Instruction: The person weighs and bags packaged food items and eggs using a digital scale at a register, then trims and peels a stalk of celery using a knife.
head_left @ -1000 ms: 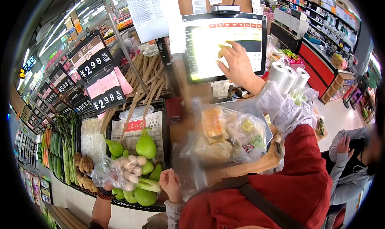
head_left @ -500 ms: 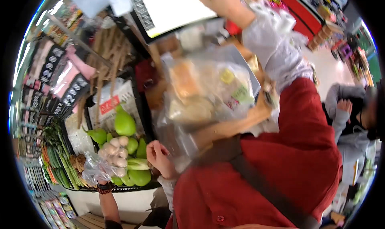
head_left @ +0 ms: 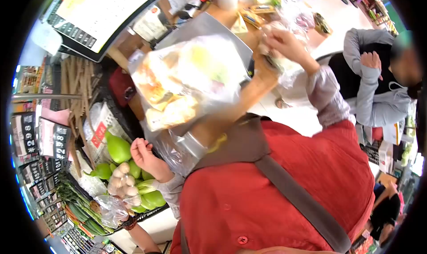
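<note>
My left hand [head_left: 149, 160] hovers over the vegetable crate's edge, fingers loosely curled and apart, holding nothing. Right of centre, my right hand [head_left: 287, 42] has its fingers closed at a clear plastic bag with pale contents [head_left: 284, 67]. Between my hands, a large clear bag of packed food [head_left: 182, 85] rests on a grey flat tray [head_left: 240, 47]; blur hides what the food is. Below my left hand lie green gourds [head_left: 119, 149]. Another person's hand with a beaded bracelet [head_left: 129, 223] holds a bag of round white mushrooms [head_left: 122, 180].
A bright screen [head_left: 111, 9] stands at upper left. Price signs [head_left: 53, 138] and leafy vegetables [head_left: 71, 191] line the left side. Goods lie on the wooden counter [head_left: 222, 13]. A person in grey sleeves [head_left: 373, 93] stands at the right.
My right hand has moved from the screen down to the plastic bag on the counter. The view has turned, shifting the screen left. My left hand stays near the gourds.
</note>
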The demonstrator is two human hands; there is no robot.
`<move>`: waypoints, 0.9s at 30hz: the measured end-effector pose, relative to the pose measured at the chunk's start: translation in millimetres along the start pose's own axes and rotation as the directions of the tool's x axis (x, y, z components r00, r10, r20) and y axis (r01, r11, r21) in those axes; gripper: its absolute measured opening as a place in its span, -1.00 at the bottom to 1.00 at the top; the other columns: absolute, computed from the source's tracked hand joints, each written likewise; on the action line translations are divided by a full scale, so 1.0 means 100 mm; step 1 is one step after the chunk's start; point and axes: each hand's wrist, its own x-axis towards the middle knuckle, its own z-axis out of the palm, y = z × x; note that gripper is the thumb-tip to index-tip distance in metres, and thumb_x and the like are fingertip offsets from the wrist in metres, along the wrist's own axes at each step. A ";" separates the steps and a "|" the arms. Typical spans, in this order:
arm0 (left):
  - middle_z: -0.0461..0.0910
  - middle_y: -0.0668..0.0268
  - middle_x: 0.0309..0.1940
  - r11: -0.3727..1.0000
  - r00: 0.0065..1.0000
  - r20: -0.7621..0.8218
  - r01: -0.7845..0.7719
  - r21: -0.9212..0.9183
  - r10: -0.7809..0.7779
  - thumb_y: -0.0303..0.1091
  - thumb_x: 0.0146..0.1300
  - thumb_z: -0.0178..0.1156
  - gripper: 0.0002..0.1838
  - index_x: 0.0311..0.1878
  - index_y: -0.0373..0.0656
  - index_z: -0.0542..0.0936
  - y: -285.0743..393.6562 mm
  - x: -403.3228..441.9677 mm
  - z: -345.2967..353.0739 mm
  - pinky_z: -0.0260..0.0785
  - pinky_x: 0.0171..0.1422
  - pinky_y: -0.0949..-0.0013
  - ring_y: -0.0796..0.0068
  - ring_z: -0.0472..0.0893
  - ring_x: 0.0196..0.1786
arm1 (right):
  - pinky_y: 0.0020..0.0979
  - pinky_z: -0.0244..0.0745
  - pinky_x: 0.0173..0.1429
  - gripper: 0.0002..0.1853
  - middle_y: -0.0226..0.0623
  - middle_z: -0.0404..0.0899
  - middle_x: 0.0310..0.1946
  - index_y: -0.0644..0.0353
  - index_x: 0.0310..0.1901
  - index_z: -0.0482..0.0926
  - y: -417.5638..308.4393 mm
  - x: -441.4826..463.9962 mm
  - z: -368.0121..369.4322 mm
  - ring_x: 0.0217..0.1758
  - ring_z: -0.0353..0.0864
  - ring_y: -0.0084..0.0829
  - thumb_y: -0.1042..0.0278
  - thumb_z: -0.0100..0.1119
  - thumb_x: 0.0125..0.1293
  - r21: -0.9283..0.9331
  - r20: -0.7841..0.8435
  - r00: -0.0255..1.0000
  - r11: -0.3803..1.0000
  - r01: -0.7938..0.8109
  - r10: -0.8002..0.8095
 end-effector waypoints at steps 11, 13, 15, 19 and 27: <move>0.48 0.53 -0.40 0.989 0.990 0.002 -0.140 -0.044 0.140 -0.46 0.27 0.20 -0.91 -0.19 -0.22 0.53 -0.23 0.13 0.11 0.23 -0.23 0.66 0.78 0.38 -0.36 | -0.39 0.49 -0.33 -0.88 -0.16 0.60 -0.48 0.30 -0.29 0.55 -0.02 -0.28 0.44 -0.45 0.61 -0.33 0.47 0.19 0.13 0.007 -0.017 1.000 1.000 0.021 -0.020; 0.48 0.53 -0.40 0.983 0.982 -0.059 -0.174 0.060 0.178 -0.46 0.26 0.20 -0.91 -0.20 -0.22 0.53 -0.27 0.14 0.06 0.24 -0.22 0.68 0.79 0.39 -0.35 | -0.32 0.51 -0.24 -0.85 -0.12 0.64 -0.43 0.31 -0.30 0.61 0.16 -0.28 0.53 -0.40 0.64 -0.24 0.46 0.21 0.09 -0.033 0.021 1.000 0.999 0.015 -0.014; 0.48 0.53 -0.43 0.996 0.993 -0.082 -0.087 -0.016 0.086 -0.47 0.25 0.21 -0.92 -0.23 -0.23 0.54 -0.17 0.07 0.04 0.22 -0.24 0.68 0.80 0.37 -0.37 | -0.28 0.46 -0.10 -0.85 -0.13 0.65 -0.41 0.26 -0.32 0.63 0.33 -0.28 0.63 -0.37 0.63 -0.18 0.44 0.20 0.05 -0.188 0.048 0.997 0.979 0.073 -0.065; 0.45 0.55 -0.46 0.991 0.988 -0.110 -0.114 -0.067 0.107 -0.48 0.25 0.21 -0.95 -0.27 -0.23 0.55 -0.15 0.11 -0.01 0.17 -0.30 0.66 0.81 0.33 -0.40 | -0.34 0.55 -0.18 -0.75 -0.09 0.65 -0.35 0.35 -0.23 0.60 0.31 -0.33 0.69 -0.28 0.65 -0.21 0.44 0.22 0.01 -0.194 0.141 0.989 0.978 0.076 -0.049; 0.52 0.51 -0.42 0.977 0.989 -0.089 -0.131 -0.169 0.117 -0.47 0.26 0.20 -0.94 -0.24 -0.22 0.54 -0.18 0.36 0.08 0.26 -0.23 0.66 0.80 0.42 -0.36 | -0.22 0.52 -0.24 -0.80 -0.01 0.61 -0.43 0.30 -0.32 0.57 0.24 -0.42 0.82 -0.35 0.64 -0.08 0.36 0.22 0.04 -0.241 0.113 0.994 0.970 0.038 -0.011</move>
